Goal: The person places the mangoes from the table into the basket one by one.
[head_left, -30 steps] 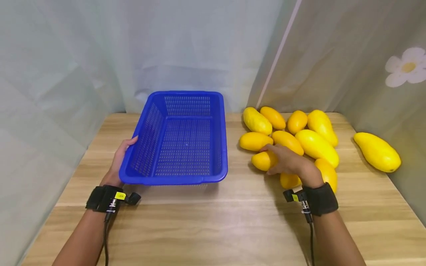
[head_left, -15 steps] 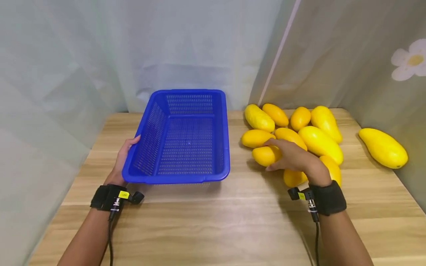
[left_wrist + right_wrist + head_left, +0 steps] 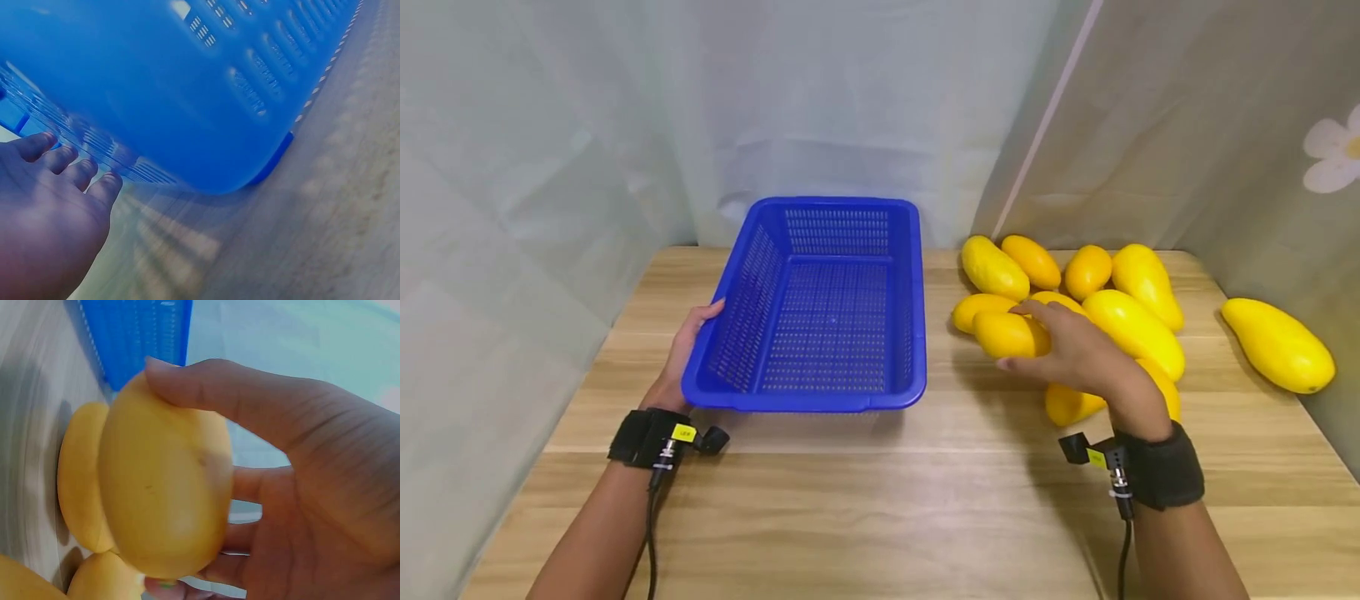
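right hand (image 3: pixel 1078 354) around half-hidden mango (image 3: pixel 1006 334)

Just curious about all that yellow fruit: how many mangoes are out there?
10 visible: one mango in the right hand, eight piled on the table beside it, one apart at far right. Others may hide behind the hand.

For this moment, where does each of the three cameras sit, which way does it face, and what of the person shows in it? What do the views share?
Head: worn on the head, facing forward and down at the wooden table; shows both forearms, the left hand on the blue basket and the right hand gripping a yellow mango.
Left wrist: low beside the basket's side wall, facing along it; shows the left hand's fingers.
Right wrist: by the palm, facing the held mango; shows thumb and fingers round it.
Shared: basket and table appear in all three; the mango in the head and right wrist views.
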{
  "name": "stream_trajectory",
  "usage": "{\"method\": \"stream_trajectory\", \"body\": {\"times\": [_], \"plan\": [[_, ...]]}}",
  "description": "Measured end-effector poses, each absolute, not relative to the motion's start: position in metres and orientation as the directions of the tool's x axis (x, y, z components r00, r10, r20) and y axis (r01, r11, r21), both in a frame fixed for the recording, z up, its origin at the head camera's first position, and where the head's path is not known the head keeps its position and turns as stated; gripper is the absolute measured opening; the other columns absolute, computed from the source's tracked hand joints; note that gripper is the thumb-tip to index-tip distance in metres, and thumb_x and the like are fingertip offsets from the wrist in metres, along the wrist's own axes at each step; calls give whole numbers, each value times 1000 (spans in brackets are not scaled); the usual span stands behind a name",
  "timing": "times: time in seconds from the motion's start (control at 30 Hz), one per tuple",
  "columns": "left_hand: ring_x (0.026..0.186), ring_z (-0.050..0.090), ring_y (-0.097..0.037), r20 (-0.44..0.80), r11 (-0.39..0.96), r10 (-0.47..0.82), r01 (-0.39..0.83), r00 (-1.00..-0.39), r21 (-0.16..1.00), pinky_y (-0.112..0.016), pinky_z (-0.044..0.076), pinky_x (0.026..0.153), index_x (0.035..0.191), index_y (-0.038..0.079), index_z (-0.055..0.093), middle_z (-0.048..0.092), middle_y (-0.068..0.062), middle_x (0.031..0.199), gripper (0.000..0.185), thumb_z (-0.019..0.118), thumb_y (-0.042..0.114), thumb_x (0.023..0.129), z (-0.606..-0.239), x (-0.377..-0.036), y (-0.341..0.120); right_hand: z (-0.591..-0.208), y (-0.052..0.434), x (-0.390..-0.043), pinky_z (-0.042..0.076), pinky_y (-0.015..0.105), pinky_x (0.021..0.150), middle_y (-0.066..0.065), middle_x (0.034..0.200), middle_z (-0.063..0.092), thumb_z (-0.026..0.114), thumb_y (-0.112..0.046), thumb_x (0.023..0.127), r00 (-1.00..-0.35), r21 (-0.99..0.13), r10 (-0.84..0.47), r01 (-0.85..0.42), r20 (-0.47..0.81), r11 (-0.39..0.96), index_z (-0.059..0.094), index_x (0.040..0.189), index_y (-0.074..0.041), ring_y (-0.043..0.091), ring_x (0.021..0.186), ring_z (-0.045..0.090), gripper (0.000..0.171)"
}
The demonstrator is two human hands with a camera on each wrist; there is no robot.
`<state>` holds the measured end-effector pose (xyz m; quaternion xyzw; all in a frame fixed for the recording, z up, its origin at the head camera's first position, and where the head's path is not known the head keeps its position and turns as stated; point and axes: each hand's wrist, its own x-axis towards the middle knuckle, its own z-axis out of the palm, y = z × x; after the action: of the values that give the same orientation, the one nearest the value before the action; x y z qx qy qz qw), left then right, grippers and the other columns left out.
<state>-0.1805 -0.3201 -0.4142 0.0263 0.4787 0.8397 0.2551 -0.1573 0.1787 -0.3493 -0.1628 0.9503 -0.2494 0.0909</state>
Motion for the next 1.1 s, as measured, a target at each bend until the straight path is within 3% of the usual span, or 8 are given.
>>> {"method": "stream_trajectory", "body": {"times": [0.2, 0.4, 0.77, 1.1], "plan": [[109, 61, -20, -237, -367, 429, -408, -872, 836, -37, 54, 87, 163, 25, 16, 62, -2, 130, 64, 38, 49, 107, -414, -179, -320, -349, 173, -158, 39, 58, 103, 20, 143, 51, 75, -57, 85, -946, -529, -321, -249, -46, 811, 48, 145, -6, 37, 125, 49, 83], [109, 60, -20, -253, -355, 402, -404, -880, 843, -36, 54, 87, 163, 25, 16, 60, -3, 133, 66, 40, 50, 106, -411, -178, -319, -355, 164, -160, 42, 59, 98, 21, 140, 48, 75, -56, 86, -953, -537, -297, -285, 68, 794, 49, 146, -11, 38, 116, 52, 80], [110, 58, -21, -278, -320, 354, -395, -893, 861, -36, 52, 87, 162, 26, 21, 56, -5, 136, 65, 41, 52, 105, -411, -178, -318, -358, 135, -164, 44, 42, 76, 11, 122, 53, 77, -53, 84, -933, -539, -297, -359, 202, 762, 52, 145, -20, 28, 95, 55, 74], [109, 62, -22, -257, -375, 372, -397, -892, 838, -38, 55, 86, 162, 24, 20, 61, -5, 131, 65, 41, 49, 106, -409, -175, -312, -348, 103, -178, 46, 40, 74, 4, 121, 55, 79, -49, 84, -882, -581, -349, -472, 318, 663, 54, 143, -23, 21, 95, 53, 69]]}}
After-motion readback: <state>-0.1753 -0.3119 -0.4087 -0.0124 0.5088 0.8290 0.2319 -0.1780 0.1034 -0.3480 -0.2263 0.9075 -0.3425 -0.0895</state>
